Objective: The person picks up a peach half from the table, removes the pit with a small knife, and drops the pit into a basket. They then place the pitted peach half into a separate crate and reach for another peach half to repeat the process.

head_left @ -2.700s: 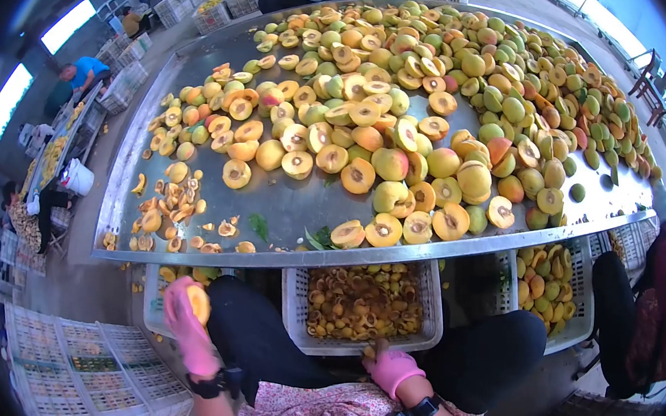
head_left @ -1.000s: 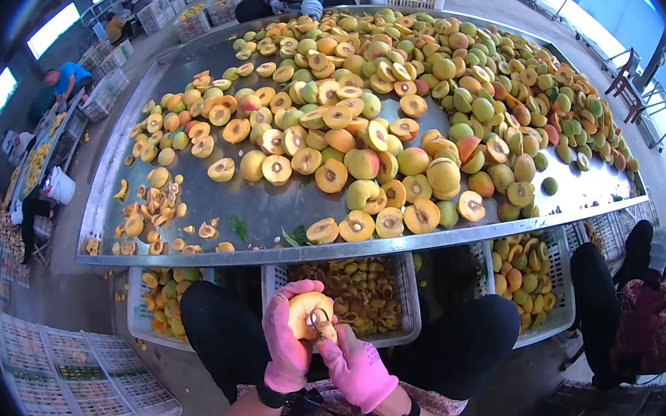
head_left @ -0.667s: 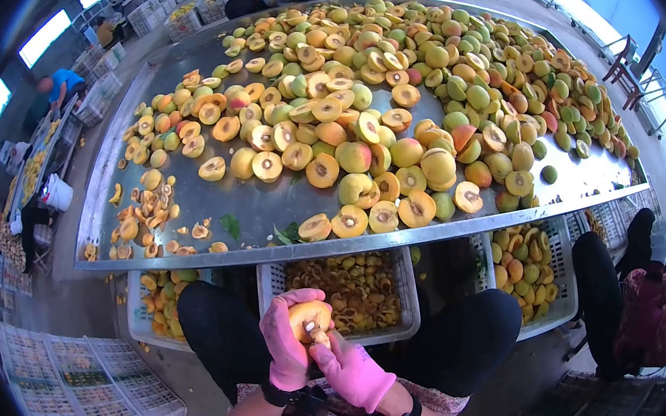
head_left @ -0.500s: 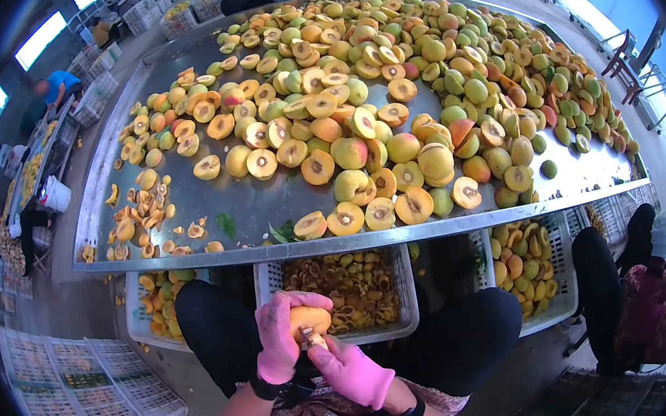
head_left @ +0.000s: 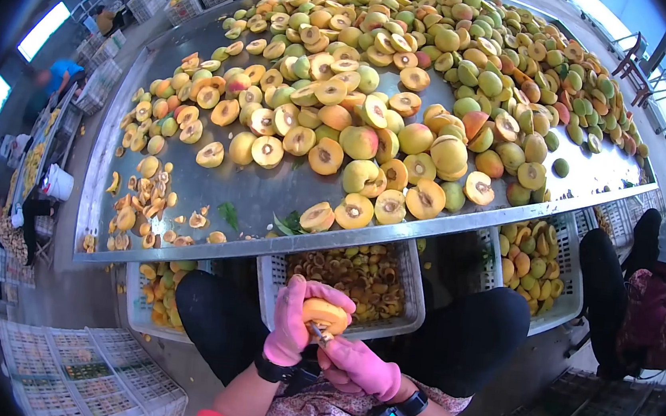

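Note:
My left hand (head_left: 289, 326), in a pink glove, is closed around an orange-yellow peach half (head_left: 326, 315) above my lap. In my gloved right hand (head_left: 363, 367) is a small pitting knife (head_left: 318, 333); its metal tip meets the cut side of the peach half, and its handle is mostly hidden by my fingers. Pale bits of pit or flesh show at the tip. Just beyond my hands stands a crate (head_left: 418, 296) of brown pits and scraps, below the edge of the metal table (head_left: 265, 247).
Halved peaches (head_left: 326, 157) cover much of the table, with a heap of scraps (head_left: 141, 201) at its left. Crates of peach pieces (head_left: 532, 263) stand underneath. Stacked crates (head_left: 88, 373) are at lower left. Another person (head_left: 656, 311) sits at right.
Both hands have moved slightly up and to the right. The peach half is turned so more of its rim shows. The view has shifted a little.

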Available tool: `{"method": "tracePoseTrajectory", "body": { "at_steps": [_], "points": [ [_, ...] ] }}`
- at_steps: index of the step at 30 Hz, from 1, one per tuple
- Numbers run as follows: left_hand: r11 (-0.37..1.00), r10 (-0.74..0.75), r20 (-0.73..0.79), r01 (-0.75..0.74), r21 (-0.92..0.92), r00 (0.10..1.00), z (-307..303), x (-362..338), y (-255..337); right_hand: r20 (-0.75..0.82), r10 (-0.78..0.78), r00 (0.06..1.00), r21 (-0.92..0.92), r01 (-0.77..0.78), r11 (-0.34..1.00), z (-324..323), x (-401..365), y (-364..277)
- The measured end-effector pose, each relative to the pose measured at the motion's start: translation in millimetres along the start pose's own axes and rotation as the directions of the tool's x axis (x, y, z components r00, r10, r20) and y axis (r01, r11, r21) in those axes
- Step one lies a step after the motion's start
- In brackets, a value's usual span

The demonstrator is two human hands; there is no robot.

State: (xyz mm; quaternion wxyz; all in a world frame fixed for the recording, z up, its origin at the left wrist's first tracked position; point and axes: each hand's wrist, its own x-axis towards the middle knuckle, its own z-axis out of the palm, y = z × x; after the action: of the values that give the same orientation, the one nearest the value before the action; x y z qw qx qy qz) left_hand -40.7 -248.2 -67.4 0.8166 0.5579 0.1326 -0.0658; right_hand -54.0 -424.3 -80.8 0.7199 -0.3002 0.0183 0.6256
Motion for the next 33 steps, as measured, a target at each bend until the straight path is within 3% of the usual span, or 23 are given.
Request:
{"method": "tracePoseTrajectory", "body": {
  "at_steps": [2,4,6,7,10,11,12,13,14,15,17,20,21,23,24,25,26,27,28,30,33],
  "points": [
    [0.978,0.035,-0.051,-0.044,-0.202,0.998,6,-5,-10,0.066,0.02,0.998,0.081,-0.025,0.996,-2,-2,-1],
    [0.954,0.057,-0.068,-0.074,-0.291,0.996,5,-6,-18,0.165,0.073,0.984,0.22,-0.109,0.969,-7,-6,-4],
    [0.913,0.056,-0.097,-0.09,-0.398,0.994,14,-5,-10,0.287,0.013,0.958,0.166,-0.063,0.984,-8,-9,-4],
    [0.93,-0.019,-0.268,-0.082,-0.358,0.963,24,-1,-2,0.349,-0.013,0.937,0.141,-0.038,0.989,-8,-11,-3],
    [0.927,-0.044,-0.361,-0.097,-0.363,0.932,13,2,7,0.293,-0.096,0.951,0.208,0.034,0.978,-13,-10,5],
    [0.93,-0.004,-0.31,-0.111,-0.352,0.951,3,-3,7,0.268,-0.175,0.947,0.213,0.119,0.97,-17,-8,4],
    [0.974,0.19,-0.315,-0.22,-0.062,0.93,-5,-6,6,0.189,-0.192,0.963,0.216,0.15,0.965,-19,-8,3],
    [0.922,0.369,-0.263,-0.314,0.227,0.891,-12,-9,4,0.075,-0.239,0.968,0.149,0.227,0.963,-19,-1,3],
    [0.783,0.516,-0.162,-0.386,0.488,0.841,-16,-13,3,-0.04,-0.292,0.955,0.072,0.295,0.953,-15,7,3],
    [0.654,0.579,-0.036,-0.437,0.618,0.815,-19,-17,4,-0.183,-0.314,0.931,-0.032,0.314,0.949,-7,14,0],
    [0.57,0.64,0.037,-0.507,0.646,0.767,-14,-19,-2,-0.446,-0.388,0.807,-0.252,0.303,0.919,10,28,-7],
    [0.561,0.651,0.031,-0.508,0.654,0.759,-3,-24,-23,-0.476,-0.608,0.636,-0.403,0.456,0.793,-2,55,11],
    [0.521,0.666,0.055,-0.518,0.678,0.744,-4,-23,-24,-0.435,-0.701,0.566,-0.63,0.365,0.686,-5,53,12],
    [0.486,0.702,0.061,-0.54,0.687,0.709,-2,-23,-26,-0.523,-0.699,0.488,-0.668,0.276,0.692,-8,53,7],
    [0.585,0.682,-0.053,-0.5,0.639,0.73,0,-26,-24,-0.564,-0.696,0.443,-0.678,0.231,0.697,-7,53,6],
    [0.67,0.651,-0.162,-0.461,0.582,0.742,3,-29,-19,-0.602,-0.653,0.458,-0.582,0.308,0.753,-16,52,5],
    [0.743,0.612,-0.268,-0.424,0.518,0.744,2,-30,-13,-0.648,-0.619,0.444,-0.565,0.265,0.782,-17,47,0],
    [0.794,0.555,-0.342,-0.36,0.49,0.759,-7,-29,-5,-0.627,-0.662,0.411,-0.574,0.33,0.749,-24,48,4],
    [0.941,0.319,-0.44,-0.335,0.043,0.839,-23,-31,1,-0.606,-0.699,0.379,-0.578,0.393,0.715,-31,51,8],
    [0.884,0.136,-0.501,-0.333,-0.328,0.855,-44,-41,25,-0.627,-0.668,0.401,-0.542,0.392,0.744,-25,45,2],
    [0.812,-0.049,-0.548,-0.286,-0.509,0.835,-104,-73,42,-0.689,-0.539,0.484,-0.399,0.368,0.84,-25,39,-1]
  ]
}}
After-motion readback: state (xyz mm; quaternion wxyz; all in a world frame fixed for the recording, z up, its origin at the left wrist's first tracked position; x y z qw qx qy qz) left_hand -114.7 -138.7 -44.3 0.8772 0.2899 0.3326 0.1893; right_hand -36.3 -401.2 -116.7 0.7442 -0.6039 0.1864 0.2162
